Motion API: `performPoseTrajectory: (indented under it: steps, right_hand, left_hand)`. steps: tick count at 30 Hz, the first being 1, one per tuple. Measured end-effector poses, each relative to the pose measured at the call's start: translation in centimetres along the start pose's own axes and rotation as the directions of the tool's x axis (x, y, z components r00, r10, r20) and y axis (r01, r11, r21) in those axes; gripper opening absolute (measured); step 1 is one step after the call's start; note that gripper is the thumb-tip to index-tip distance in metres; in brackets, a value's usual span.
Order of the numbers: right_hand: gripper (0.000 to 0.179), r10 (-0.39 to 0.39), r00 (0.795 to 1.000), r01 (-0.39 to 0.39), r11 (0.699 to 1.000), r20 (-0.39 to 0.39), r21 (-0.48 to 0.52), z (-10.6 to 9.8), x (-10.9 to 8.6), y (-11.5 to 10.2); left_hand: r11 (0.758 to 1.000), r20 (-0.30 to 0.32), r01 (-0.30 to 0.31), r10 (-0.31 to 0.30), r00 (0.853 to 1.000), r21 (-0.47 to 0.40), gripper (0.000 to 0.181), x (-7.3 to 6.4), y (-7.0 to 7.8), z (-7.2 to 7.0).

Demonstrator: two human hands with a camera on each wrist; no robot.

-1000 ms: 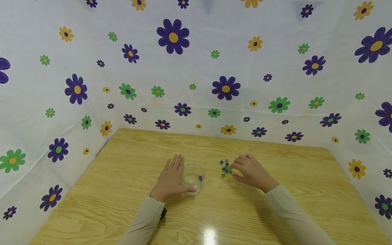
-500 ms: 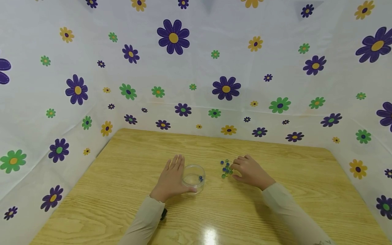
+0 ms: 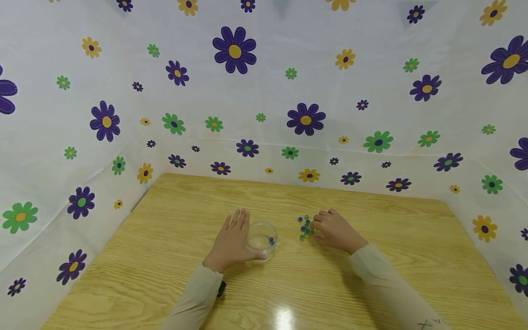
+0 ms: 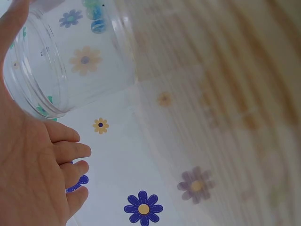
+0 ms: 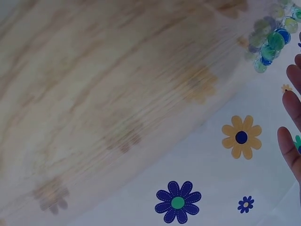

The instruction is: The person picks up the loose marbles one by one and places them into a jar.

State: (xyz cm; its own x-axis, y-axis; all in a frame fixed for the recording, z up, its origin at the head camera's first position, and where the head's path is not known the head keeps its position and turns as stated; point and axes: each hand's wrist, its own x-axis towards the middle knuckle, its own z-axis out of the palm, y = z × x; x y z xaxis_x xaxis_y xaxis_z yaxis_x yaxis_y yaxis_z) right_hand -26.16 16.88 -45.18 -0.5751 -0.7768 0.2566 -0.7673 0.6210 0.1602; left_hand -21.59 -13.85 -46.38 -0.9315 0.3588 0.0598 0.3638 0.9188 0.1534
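My left hand (image 3: 233, 245) rests against the left side of a clear round jar (image 3: 260, 241), its fingers straight and the thumb across the near side. In the left wrist view the jar (image 4: 96, 82) sits in the crook of that hand. A few glass marbles (image 3: 271, 240), blue ones among them, lie inside. To the right, my right hand (image 3: 335, 231) is at the edge of a small pile of blue and green marbles (image 3: 304, 228), thumb and forefinger apart. The right wrist view shows loosely bent fingers (image 5: 292, 103) beside the marbles (image 5: 275, 41).
Both hands work on a light wood table (image 3: 185, 201). A white cloth (image 3: 264, 91) printed with flowers stands behind the table and along its sides. A dark band (image 3: 222, 288) shows at the left wrist.
The right forearm has swung slightly to the left, its fingertips staying at the marble pile. My left hand and the jar keep their places. The whole head view has shifted slightly.
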Motion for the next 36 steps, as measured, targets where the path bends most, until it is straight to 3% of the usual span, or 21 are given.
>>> performPoseTrajectory:
  steps: [11, 36]
  right_hand:
    - [0.013, 0.03, 0.998, -0.03, 1.0, 0.056, 0.007, 0.15, 0.25, -0.15]
    - [0.008, 0.049, 0.996, -0.051, 0.999, 0.075, 0.018, 0.62, 0.12, 0.02]
  left_hand:
    - [1.0, 0.013, 0.008, -0.008, 1.0, -0.005, 0.125, 0.01, 0.15, -0.05]
    - [1.0, -0.003, 0.001, -0.001, 1.0, -0.01, 0.124, -0.04, -0.02, 0.1]
